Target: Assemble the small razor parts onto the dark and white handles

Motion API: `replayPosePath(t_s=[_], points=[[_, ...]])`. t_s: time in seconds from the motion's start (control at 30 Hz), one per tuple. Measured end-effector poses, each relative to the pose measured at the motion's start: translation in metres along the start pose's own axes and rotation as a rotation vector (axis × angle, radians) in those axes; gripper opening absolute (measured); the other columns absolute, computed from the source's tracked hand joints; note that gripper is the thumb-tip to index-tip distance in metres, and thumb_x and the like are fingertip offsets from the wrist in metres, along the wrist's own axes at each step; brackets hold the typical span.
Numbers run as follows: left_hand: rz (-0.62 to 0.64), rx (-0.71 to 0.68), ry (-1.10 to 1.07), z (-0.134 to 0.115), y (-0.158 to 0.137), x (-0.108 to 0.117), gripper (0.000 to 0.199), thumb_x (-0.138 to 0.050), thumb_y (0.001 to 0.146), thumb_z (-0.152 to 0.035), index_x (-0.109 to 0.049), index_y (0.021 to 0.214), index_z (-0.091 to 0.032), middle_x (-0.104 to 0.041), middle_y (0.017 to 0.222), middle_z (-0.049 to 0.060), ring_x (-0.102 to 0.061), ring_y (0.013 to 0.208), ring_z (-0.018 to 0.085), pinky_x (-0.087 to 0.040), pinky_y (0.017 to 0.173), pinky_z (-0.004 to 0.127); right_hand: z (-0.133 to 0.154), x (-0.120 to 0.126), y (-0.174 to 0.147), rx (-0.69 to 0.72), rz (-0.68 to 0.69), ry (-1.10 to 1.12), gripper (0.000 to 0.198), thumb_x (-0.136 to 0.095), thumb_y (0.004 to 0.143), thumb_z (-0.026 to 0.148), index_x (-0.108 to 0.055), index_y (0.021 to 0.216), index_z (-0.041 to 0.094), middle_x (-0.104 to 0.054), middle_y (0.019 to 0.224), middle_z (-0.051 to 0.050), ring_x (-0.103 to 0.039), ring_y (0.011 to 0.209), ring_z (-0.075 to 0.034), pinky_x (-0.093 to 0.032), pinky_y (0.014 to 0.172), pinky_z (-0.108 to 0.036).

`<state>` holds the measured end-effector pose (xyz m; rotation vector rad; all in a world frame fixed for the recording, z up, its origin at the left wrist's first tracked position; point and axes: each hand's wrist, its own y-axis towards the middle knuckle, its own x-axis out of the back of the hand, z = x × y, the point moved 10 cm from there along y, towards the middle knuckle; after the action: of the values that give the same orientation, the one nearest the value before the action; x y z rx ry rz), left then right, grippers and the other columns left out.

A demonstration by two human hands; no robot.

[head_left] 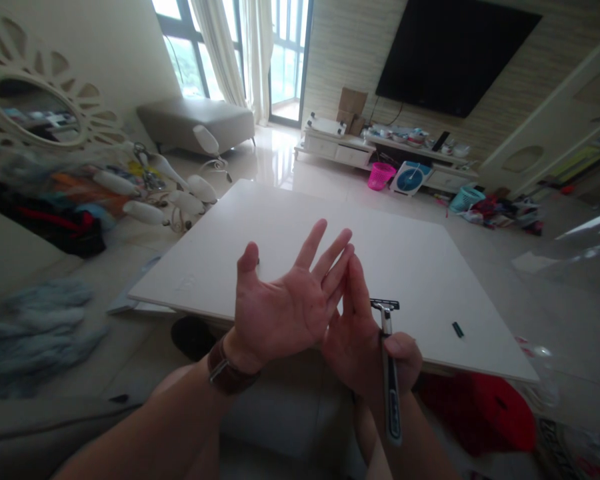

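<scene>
My left hand [285, 307] is open above the near edge of the white table [405, 247], palm up and thumb spread wide, with a brown watch strap on the wrist. Its outer fingers touch the fingertips of my right hand [353, 347]. Under the right thumb lies a safety razor [391, 380] with a black and grey handle, held against the palm; its head [384, 305] points away from me. On the table's right part rests a small dark green piece [458, 329], its kind unclear. A tiny dark thing shows behind my left thumb, mostly hidden.
Lamp arms with white shades [185, 200] stand off the table's left corner. A red roll [500, 410] lies on the floor at right. Beyond are a pink basket [381, 176], a blue and white fan [411, 178], a low cabinet [350, 155] and a grey bench [195, 123].
</scene>
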<state>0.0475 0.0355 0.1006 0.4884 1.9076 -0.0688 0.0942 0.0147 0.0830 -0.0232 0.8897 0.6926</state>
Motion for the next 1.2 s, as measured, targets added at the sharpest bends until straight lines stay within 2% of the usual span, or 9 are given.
replayPosePath(t_s=[0.33,0.43,0.57,0.7,0.9,1.03,1.2], points=[[0.032,-0.004,-0.01,0.0,0.0,-0.003,0.081,-0.029,0.084,-0.08,-0.03,0.154,-0.038,-0.034,0.159,-0.008,-0.01,0.154,0.024,-0.018,0.123,0.041,-0.001,0.001,0.0,-0.014,-0.014,0.021,0.086,-0.066,0.063,0.039,-0.042,0.146,0.044,-0.022,0.162,0.016,-0.007,0.155,-0.022,-0.009,0.124,-0.056],[0.027,0.001,-0.016,0.0,0.0,-0.001,0.081,-0.032,0.083,-0.079,-0.029,0.154,-0.039,-0.034,0.159,-0.008,-0.009,0.154,0.024,-0.019,0.123,0.041,-0.003,0.008,-0.002,-0.007,-0.066,0.013,0.088,-0.066,0.062,0.042,-0.041,0.146,0.045,-0.027,0.161,0.015,-0.009,0.154,-0.022,-0.01,0.124,-0.056],[0.038,0.012,-0.03,0.001,0.0,-0.001,0.083,-0.034,0.083,-0.079,-0.027,0.155,-0.039,-0.033,0.16,-0.008,-0.008,0.154,0.024,-0.017,0.123,0.04,-0.006,0.02,-0.005,-0.005,-0.125,0.017,0.089,-0.065,0.063,0.045,-0.039,0.148,0.043,-0.034,0.158,0.011,-0.015,0.153,-0.024,-0.01,0.125,-0.053],[0.05,0.009,-0.031,0.001,0.0,-0.002,0.082,-0.032,0.083,-0.079,-0.029,0.154,-0.038,-0.033,0.16,-0.008,-0.009,0.154,0.023,-0.015,0.124,0.039,-0.005,0.016,-0.003,0.023,-0.101,0.027,0.087,-0.059,0.064,0.043,-0.038,0.148,0.041,-0.04,0.155,0.009,-0.024,0.15,-0.023,-0.017,0.124,-0.049],[0.064,0.006,-0.03,0.001,-0.001,-0.005,0.083,-0.032,0.084,-0.078,-0.028,0.155,-0.036,-0.031,0.162,-0.007,-0.009,0.154,0.02,-0.013,0.124,0.036,0.001,0.019,-0.002,0.089,-0.108,-0.158,0.09,-0.045,0.06,0.041,-0.039,0.149,0.037,-0.041,0.155,0.009,-0.03,0.148,-0.024,-0.023,0.12,-0.05],[0.083,0.001,-0.024,0.0,-0.002,-0.006,0.082,-0.031,0.084,-0.078,-0.029,0.155,-0.036,-0.032,0.161,-0.006,-0.01,0.154,0.019,-0.013,0.124,0.035,0.006,0.027,-0.003,0.131,-0.142,-0.281,0.095,-0.042,0.056,0.041,-0.036,0.151,0.036,-0.039,0.156,0.009,-0.031,0.147,-0.026,-0.023,0.12,-0.051],[0.083,-0.001,-0.006,0.0,-0.001,-0.006,0.083,-0.031,0.084,-0.079,-0.029,0.155,-0.037,-0.034,0.16,-0.006,-0.01,0.154,0.018,-0.013,0.124,0.035,0.006,0.032,-0.003,0.105,-0.17,-0.432,0.096,-0.039,0.059,0.048,-0.03,0.154,0.035,-0.036,0.158,0.009,-0.031,0.147,-0.028,-0.02,0.12,-0.052]])
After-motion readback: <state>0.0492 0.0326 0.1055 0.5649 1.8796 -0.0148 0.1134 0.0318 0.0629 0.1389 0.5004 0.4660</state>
